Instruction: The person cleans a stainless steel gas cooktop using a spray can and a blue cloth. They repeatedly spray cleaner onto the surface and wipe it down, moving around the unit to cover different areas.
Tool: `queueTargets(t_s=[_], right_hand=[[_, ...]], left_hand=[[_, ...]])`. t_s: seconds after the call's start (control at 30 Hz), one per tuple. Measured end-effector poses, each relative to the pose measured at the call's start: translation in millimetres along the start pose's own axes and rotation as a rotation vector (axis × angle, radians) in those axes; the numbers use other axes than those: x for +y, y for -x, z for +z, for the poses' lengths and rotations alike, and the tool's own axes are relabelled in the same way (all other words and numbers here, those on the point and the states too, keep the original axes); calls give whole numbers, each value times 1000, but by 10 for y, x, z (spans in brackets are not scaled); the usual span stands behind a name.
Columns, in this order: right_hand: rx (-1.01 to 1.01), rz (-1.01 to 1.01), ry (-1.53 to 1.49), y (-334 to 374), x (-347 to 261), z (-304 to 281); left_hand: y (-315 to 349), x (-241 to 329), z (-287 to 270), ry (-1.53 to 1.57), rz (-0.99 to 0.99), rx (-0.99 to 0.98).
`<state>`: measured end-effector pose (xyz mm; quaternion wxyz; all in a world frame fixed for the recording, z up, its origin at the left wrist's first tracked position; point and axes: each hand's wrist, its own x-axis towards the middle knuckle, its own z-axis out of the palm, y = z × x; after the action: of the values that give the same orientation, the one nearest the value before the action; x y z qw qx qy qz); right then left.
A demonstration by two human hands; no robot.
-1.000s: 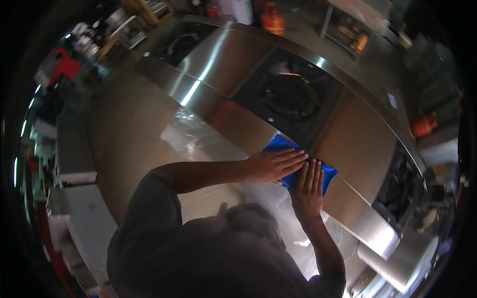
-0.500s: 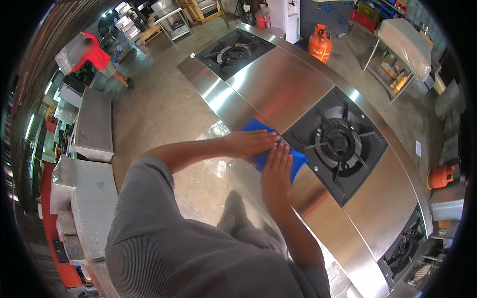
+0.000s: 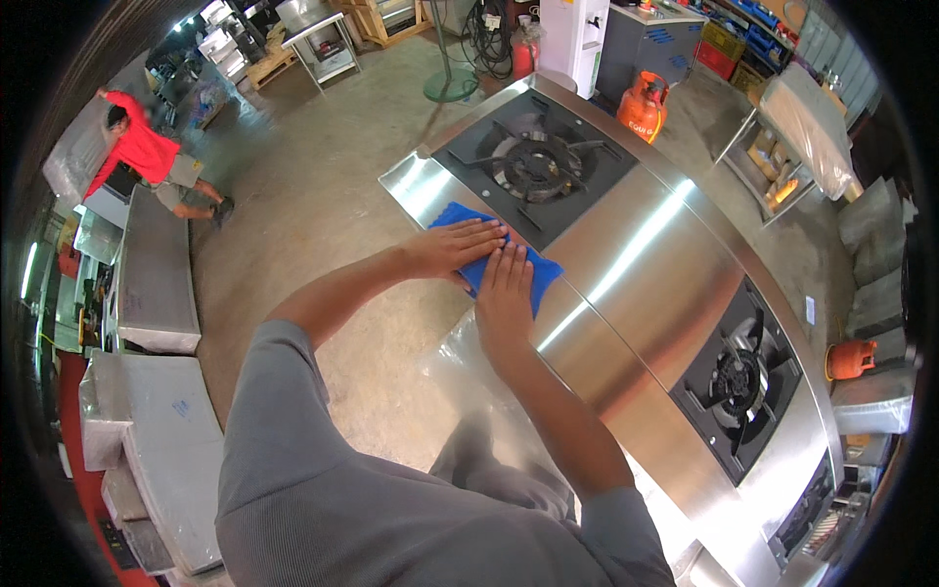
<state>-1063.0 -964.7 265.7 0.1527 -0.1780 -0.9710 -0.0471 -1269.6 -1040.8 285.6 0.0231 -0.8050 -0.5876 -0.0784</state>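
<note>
Both of my hands hold a folded blue cloth (image 3: 545,277) down against the front strip of a long stainless steel stove (image 3: 650,269). My left hand (image 3: 455,247) grips its left part, and its fingers are straight and pressed together. Close beside it, fingertips nearly meeting, my right hand (image 3: 508,279) bears on the right part. Just beyond the cloth is the far burner (image 3: 537,164) in its black square plate. A middle burner (image 3: 737,382) sits farther right along the top, and another burner (image 3: 807,504) shows partly at the lower right.
An orange gas cylinder (image 3: 644,106) stands behind the stove, and a smaller one (image 3: 851,360) lies at the right. At the far left, a person in red (image 3: 147,152) handles a wrapped panel. Wrapped metal units (image 3: 171,430) line the left side. A wrapped table (image 3: 807,112) stands at the back right.
My hands and the cloth have slid along the front strip from beside the middle burner to beside the far one. My view has shifted along too. The person in red has moved with the panel.
</note>
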Motion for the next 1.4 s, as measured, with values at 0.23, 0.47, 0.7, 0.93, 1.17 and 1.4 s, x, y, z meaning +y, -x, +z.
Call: queueTargets(t_s=[0.23, 0.47, 0.7, 0.93, 1.17, 1.4], right_hand=[[45, -104, -65, -1063, -617, 252], [62, -186, -147, -1612, -905, 407], [-84, -180, -310, -563, -177, -123], [-345, 80, -277, 824, 1034, -865], [-321, 297, -249, 1363, 2044, -1121], [-305, 282, -149, 1297, 2334, -895]], left_hand=[[724, -1127, -118, -4, -66, 41], [1041, -1451, -237, -63, -239, 18], [589, -292, -175, 138, -167, 65], [-602, 1098, 1, 324, 15, 44], [-2009, 1620, 214, 315, 119, -59], [-2367, 1498, 250, 309, 116, -109]])
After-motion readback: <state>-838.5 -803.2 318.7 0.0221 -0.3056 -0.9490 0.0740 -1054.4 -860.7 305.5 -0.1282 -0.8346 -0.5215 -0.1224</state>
